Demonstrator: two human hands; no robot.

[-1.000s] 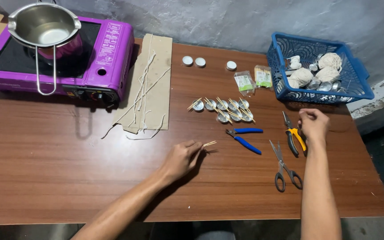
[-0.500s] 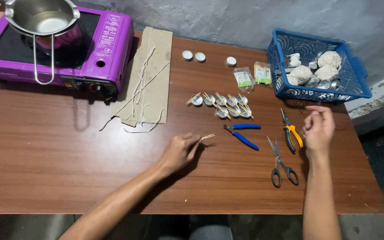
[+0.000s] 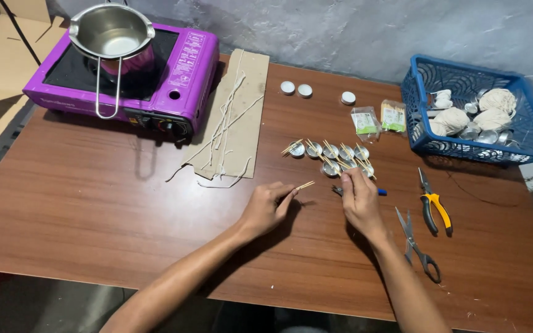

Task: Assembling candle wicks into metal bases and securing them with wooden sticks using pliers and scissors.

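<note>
My left hand (image 3: 265, 208) rests on the brown table (image 3: 94, 209) and pinches a pair of thin wooden sticks (image 3: 304, 185) that point right. My right hand (image 3: 360, 200) lies just right of it with the fingers together. Its fingertips are at the near edge of a cluster of small metal cups (image 3: 331, 154) with sticks laid across them. The hand covers most of the blue-handled pliers (image 3: 380, 192). I cannot see whether those fingers hold anything.
A purple tabletop stove (image 3: 180, 80) with a steel pot (image 3: 111, 34) stands far left. Beside it lies cardboard (image 3: 242, 123) with pale strings. Yellow pliers (image 3: 434, 208) and scissors (image 3: 416, 243) lie right. A blue basket (image 3: 424, 139) of string balls stands far right, with white caps (image 3: 296, 89) and packets (image 3: 377, 118) nearby.
My right hand has moved left from the yellow pliers to the cluster of cups, over the blue pliers. My left hand has kept its hold on the sticks.
</note>
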